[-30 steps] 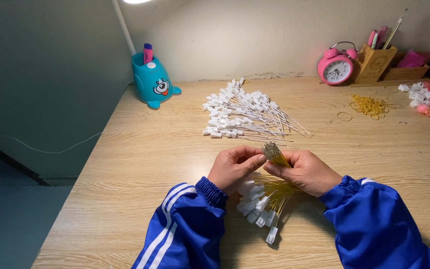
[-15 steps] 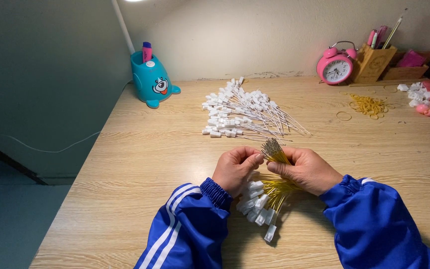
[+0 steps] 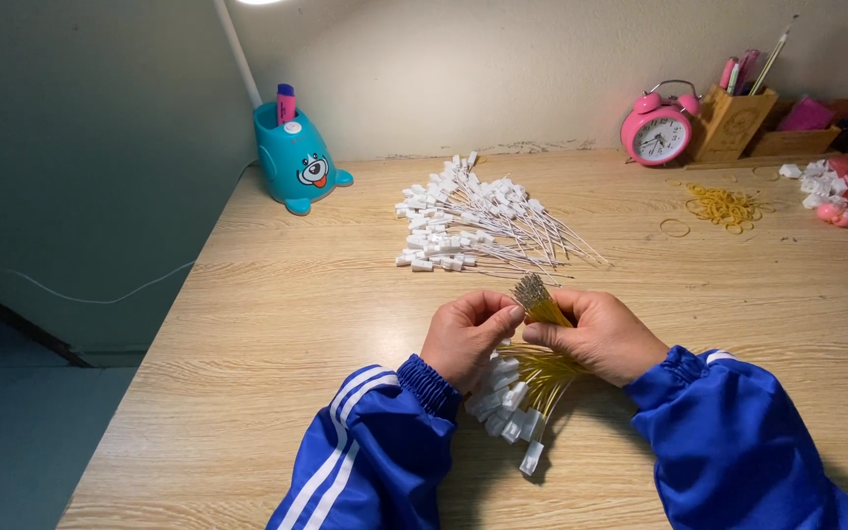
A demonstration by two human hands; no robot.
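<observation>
Yellow-wired seal-tag bundle (image 3: 532,365) is sitting tighter than a second ago; I'm clenching it with left hand (image 3: 467,337) and right hand (image 3: 601,334), tips evened up.

On the worktop (image 3: 277,324), the loose tag pile (image 3: 478,228) lies behind the hand-held bundle (image 3: 527,378); clock (image 3: 657,130) far right, penguin holder (image 3: 298,162) far left.

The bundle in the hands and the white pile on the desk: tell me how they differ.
The bundle has yellow stems; the white pile has pale ones. The bundle is gathered tight between the left hand and right hand; the pile lies loose, fanned out, untouched. Both carry small white tags at one end.
</observation>
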